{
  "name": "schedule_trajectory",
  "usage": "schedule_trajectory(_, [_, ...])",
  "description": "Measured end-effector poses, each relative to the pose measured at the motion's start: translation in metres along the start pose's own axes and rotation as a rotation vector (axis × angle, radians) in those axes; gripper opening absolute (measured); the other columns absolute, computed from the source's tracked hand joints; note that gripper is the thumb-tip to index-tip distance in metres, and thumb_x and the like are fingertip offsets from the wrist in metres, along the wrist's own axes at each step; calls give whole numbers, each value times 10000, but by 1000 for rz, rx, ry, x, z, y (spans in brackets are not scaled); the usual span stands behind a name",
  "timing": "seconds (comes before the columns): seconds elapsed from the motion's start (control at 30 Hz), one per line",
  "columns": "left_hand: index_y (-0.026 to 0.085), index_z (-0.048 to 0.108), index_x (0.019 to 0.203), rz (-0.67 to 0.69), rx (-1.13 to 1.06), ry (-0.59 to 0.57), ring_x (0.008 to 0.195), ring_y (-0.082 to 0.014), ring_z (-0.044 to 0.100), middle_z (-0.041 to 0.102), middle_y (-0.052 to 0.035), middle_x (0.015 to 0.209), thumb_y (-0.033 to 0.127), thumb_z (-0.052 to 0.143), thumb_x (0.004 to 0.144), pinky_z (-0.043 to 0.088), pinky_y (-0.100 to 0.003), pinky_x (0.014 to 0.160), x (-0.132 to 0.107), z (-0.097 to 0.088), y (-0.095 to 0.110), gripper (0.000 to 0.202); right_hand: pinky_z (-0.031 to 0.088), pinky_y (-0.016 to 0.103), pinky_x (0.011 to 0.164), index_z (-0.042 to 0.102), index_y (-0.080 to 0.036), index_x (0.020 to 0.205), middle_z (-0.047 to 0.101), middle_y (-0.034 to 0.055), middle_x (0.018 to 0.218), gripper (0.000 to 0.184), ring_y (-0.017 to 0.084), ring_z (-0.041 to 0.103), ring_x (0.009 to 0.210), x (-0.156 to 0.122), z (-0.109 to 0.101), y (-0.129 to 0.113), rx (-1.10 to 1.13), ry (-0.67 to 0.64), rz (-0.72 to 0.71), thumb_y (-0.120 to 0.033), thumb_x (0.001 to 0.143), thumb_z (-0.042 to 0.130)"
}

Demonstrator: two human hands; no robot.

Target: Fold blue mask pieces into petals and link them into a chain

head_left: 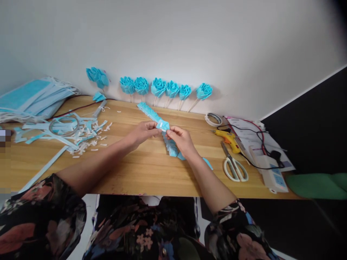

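Between my two hands is a small folded blue piece with white strips on its face. My left hand pinches its left edge, and my right hand pinches its lower right corner. Behind it on the table, a row of overlapping blue folded pieces runs toward the wall. More such pieces lie below, partly hidden by my right hand. One loose blue piece shows beside my right forearm.
Several blue flowers on sticks lean against the wall. Face masks are stacked at left, near cut scraps and a tape roll. At right lie another tape roll, a yellow glue gun, scissors and a power strip.
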State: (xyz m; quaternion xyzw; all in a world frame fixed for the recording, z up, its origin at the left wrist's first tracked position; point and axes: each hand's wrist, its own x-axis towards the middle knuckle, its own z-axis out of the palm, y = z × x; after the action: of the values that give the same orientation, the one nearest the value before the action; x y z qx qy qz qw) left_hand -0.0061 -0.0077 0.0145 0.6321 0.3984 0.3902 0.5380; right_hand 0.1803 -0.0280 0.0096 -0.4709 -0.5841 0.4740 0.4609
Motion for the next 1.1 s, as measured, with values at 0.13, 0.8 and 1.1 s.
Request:
schedule_trajectory(0.13, [186, 617, 756, 8, 6, 12, 575, -104, 524, 605, 12, 635, 334, 655, 777, 407, -230, 554, 2, 0, -3, 154, 433, 257, 616, 612, -205, 663, 603, -18, 637, 255, 124, 527, 607, 0, 0, 1, -52, -9, -27, -437, 766, 637])
schedule_trajectory(0.8, [204, 654, 929, 334, 728, 265, 624, -131, 563, 673, 5, 711, 310, 627, 874, 372, -250, 571, -12, 17, -3, 123, 377, 248, 578, 611, -205, 690, 561, -32, 622, 240, 114, 480, 582, -2, 3, 3, -154, 61, -94, -424, 787, 625])
schedule_trajectory(1.1, [198, 677, 954, 320, 787, 293, 646, -151, 578, 644, 3, 665, 298, 630, 852, 364, -260, 588, -12, 14, -6, 150, 370, 260, 593, 664, -189, 713, 598, -9, 631, 233, 122, 471, 590, -5, 5, 1, -249, 78, -128, -397, 797, 599])
